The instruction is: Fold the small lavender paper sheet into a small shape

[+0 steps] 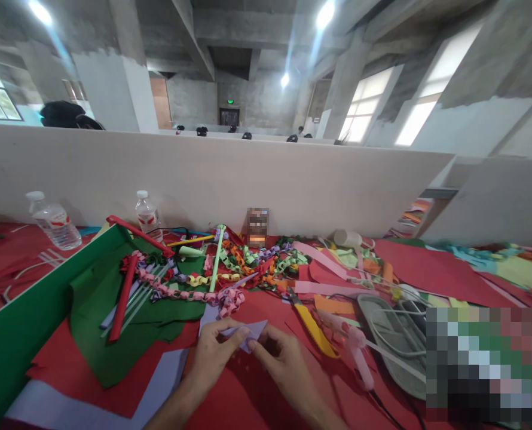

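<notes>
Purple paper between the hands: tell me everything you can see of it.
The purple paper is a small, light-purple piece with a matte look, apparently folded, though fingers hide much of it. One sharp corner points up and to the right in the picture; a smaller part shows below, near the thumbs. The left hand pinches it from one side and the right hand from the other. It appears held above the red work surface. The number of folds cannot be told.

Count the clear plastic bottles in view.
2: the first bottle at far left, the second bottle right of it, both before the white partition; more may be hidden.
</notes>
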Demonstrator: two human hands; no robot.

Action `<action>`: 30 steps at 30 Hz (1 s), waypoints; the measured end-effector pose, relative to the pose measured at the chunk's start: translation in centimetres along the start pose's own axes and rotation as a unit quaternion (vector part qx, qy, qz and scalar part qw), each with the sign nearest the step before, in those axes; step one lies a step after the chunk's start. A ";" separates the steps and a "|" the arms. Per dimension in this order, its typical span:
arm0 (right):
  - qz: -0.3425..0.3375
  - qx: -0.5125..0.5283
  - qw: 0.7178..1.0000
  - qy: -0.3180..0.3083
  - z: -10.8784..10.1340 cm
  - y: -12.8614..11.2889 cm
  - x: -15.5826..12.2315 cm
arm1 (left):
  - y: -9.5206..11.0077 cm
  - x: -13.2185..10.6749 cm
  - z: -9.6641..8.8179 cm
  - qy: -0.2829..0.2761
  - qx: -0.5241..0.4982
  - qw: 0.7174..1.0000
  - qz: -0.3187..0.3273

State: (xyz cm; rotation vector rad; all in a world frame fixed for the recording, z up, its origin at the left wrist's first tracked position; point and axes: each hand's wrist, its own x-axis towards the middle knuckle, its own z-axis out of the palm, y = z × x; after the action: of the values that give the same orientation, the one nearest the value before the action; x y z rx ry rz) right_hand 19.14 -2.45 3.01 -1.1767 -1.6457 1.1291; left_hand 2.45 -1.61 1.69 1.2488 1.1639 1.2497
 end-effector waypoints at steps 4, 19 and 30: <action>-0.084 -0.085 0.991 0.061 -0.8 0.0 -0.2 | -0.2 0.0 0.2 0.006 -0.112 0.991 -0.079; -0.351 -0.341 0.868 0.083 -2.2 1.4 -0.1 | 0.8 -0.7 0.3 -0.052 -0.198 0.971 -0.124; -0.398 -0.374 0.837 0.018 -2.5 -0.7 -0.3 | 0.4 -0.7 0.2 -0.029 -0.210 0.971 -0.111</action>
State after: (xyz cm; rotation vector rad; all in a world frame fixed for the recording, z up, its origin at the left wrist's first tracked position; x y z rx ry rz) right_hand 21.36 -2.37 4.30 -0.7464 -2.3039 -0.0980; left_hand 2.60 -2.36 2.06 0.8113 0.9068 1.2047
